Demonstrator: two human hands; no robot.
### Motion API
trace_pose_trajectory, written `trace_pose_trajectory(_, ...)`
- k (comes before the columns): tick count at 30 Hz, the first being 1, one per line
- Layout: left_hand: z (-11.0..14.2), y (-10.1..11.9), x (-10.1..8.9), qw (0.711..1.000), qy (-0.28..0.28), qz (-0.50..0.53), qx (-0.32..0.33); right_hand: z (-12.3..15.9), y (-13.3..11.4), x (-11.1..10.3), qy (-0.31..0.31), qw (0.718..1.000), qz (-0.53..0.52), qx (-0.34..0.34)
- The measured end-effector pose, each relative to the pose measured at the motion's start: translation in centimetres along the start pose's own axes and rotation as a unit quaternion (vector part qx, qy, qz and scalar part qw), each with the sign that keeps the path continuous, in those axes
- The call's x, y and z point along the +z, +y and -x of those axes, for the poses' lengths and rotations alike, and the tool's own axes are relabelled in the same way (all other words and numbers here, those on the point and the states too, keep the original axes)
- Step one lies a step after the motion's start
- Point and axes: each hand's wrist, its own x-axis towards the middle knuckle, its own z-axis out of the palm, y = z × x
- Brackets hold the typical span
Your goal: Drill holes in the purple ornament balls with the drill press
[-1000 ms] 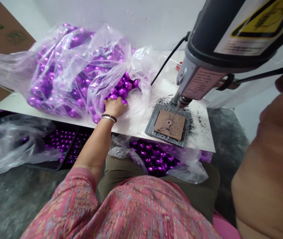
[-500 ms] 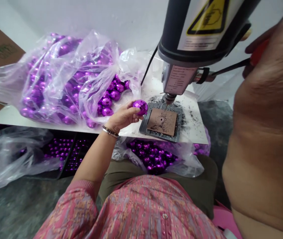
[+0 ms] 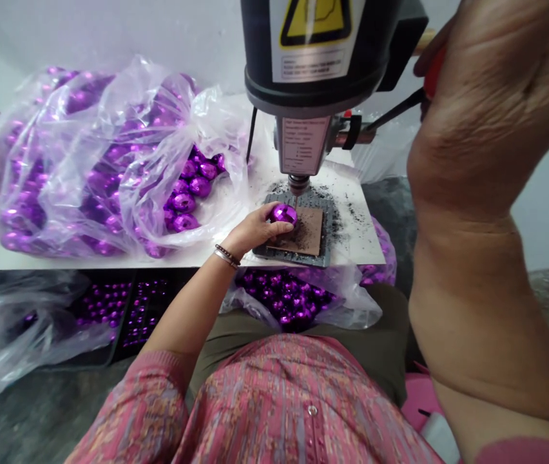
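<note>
Left hand (image 3: 254, 231): narrow grip, holding a purple mirrored ball (image 3: 283, 214)
Ball: just under the drill press (image 3: 303, 58) bit, no hole visible
Right hand (image 3: 491, 77): closed on the red lever handle (image 3: 433, 74)
Left of press: many bagged purple balls (image 3: 187, 193)

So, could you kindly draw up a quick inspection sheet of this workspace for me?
Surface: white board table, dark grit scattered on it.
Job's things: shiny purple ball held over the brown pad, beside the bit below the drill press chuck.
Clutter: clear plastic bag of purple balls.
Hands: left hand around the ball; right hand raised, gripping the red lever handle.
Cables: one black cable behind the press.
Surroundings: black trays of purple balls below the table; white wall.
</note>
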Motion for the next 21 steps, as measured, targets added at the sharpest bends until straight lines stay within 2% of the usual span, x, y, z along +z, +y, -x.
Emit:
trace_pose_trajectory(3,-0.1,0.1,0.2,0.999,0.023,-0.041,0.008,0.0,-0.1,0.0,0.001,1.000,-0.011,0.014)
trace_pose_trajectory(9,-0.5,0.9,0.9,0.994,0.052,-0.098,0.013,-0.1,0.7,0.4,0.009,1.000,-0.001,-0.007)
trace_pose_trajectory(13,-0.7,1.6,1.4,0.990,0.040,-0.135,0.026,-0.1,0.9,0.1,0.000,1.000,-0.008,-0.026)
trace_pose_trajectory(18,-0.7,1.9,2.3,0.970,0.039,-0.225,0.079,0.1,0.9,-0.2,-0.011,1.000,0.006,-0.019)
trace_pose_trajectory(21,-0.6,1.9,2.8,0.963,0.038,-0.255,0.078,0.1,0.8,-0.4,-0.016,1.000,0.002,-0.015)
